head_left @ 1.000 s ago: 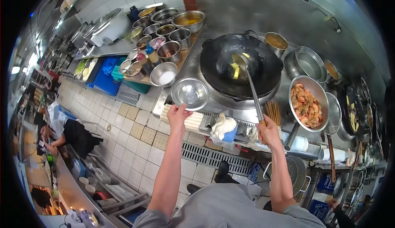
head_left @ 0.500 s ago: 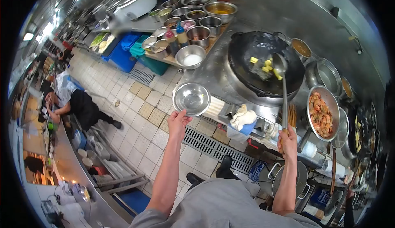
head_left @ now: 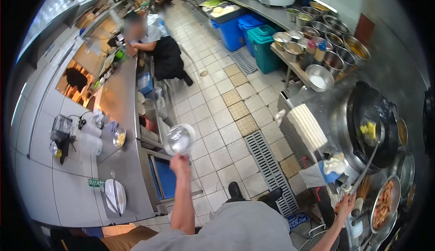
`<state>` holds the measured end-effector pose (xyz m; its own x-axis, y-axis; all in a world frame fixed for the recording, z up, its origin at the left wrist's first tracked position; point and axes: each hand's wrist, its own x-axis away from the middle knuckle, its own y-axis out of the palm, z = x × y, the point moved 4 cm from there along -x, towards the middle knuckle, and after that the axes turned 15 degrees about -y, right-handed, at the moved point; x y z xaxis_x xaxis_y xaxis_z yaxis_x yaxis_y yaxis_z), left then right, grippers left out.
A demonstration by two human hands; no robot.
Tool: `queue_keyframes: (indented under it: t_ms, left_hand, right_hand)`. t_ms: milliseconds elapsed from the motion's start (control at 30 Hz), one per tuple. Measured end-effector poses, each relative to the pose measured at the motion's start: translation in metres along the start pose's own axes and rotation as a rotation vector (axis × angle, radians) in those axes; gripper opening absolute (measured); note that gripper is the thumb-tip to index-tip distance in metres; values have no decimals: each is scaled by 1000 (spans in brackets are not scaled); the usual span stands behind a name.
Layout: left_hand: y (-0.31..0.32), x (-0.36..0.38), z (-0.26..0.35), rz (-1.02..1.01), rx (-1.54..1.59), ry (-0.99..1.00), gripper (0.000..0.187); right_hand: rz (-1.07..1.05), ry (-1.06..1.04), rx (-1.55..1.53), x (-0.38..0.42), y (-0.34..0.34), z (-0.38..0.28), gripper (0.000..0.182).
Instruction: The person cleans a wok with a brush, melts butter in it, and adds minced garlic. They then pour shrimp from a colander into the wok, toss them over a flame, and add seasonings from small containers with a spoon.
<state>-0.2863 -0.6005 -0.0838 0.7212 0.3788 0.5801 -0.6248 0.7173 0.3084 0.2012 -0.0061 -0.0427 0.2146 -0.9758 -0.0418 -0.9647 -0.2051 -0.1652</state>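
Note:
My left hand (head_left: 180,164) grips the rim of a shiny metal bowl (head_left: 179,138), held out over the tiled floor near the left counter; the bowl looks empty. Closed around a ladle's handle, my right hand (head_left: 345,206) is low on the right. The ladle (head_left: 364,174) slants up into a black wok (head_left: 358,101), its scoop beside several yellow chunks (head_left: 368,129) in the wok's bottom. A pan of cooked shrimp (head_left: 384,205) stands to the right of my right hand.
A steel counter (head_left: 127,174) runs along the left, bearing a small bowl of yellow pieces (head_left: 119,137) and a white dish (head_left: 115,196). A person (head_left: 165,53) leans on it farther back. Sauce bowls (head_left: 319,76) and bins (head_left: 263,47) stand upper right. A floor grate (head_left: 272,165) lies below.
My view has swung left, bringing the left counter closer. The bowl in my left hand has moved toward that counter. My right hand still holds the ladle in the wok.

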Motion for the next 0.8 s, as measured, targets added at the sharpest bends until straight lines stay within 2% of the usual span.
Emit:
queue_keyframes:
  t_ms: [100, 167, 233, 300, 367, 433, 500, 567, 600, 633, 667, 733, 767, 800]
  left_hand:
    - [-109, -45, 87, 343, 194, 236, 4]
    - [-156, -57, 128, 469, 328, 256, 7]
    - [-193, -92, 153, 505, 403, 262, 10]
    - [-219, -108, 166, 552, 476, 275, 15]
    - [-220, -121, 177, 456, 637, 264, 25]
    - [-217, -124, 187, 481, 641, 230, 27]
    - [-227, -134, 191, 484, 622, 179, 29]
    - [-254, -184, 185, 150, 539, 50, 35]
    - [-263, -207, 181, 20, 415, 70, 43]
    - [-253, -197, 175, -35, 214, 34, 47]
    - [-222, -169, 166, -13, 190, -24, 51]
    - [-192, -168, 137, 38, 136, -56, 50]
    - [-190, -185, 110, -104, 129, -139, 46]
    - [-174, -171, 90, -134, -45, -192, 38]
  right_hand:
    - [-28, -10, 101, 0, 3, -3, 57]
    - [-57, -45, 223, -1, 3, 0, 59]
    - [-101, -57, 254, 0, 0, 3, 62]
    - [-52, -187, 287, -13, -8, 14, 65]
    - [-131, -133, 370, -6, -6, -17, 65]
    - [-79, -64, 431, -2, -13, -30, 64]
    - [-126, -53, 414, -2, -26, -35, 61]
    - [-147, -86, 302, 4, -38, -51, 53]
    - [-156, -49, 234, 26, -12, -96, 47]
    - [-214, -79, 266, 0, -38, -61, 56]
    - [-232, 11, 278, 1, -28, -78, 50]
    - [-176, -2, 310, -9, 0, -108, 27]
    - [-139, -57, 452, -25, 2, -109, 16]
    - [-117, -35, 391, -41, 5, -106, 7]
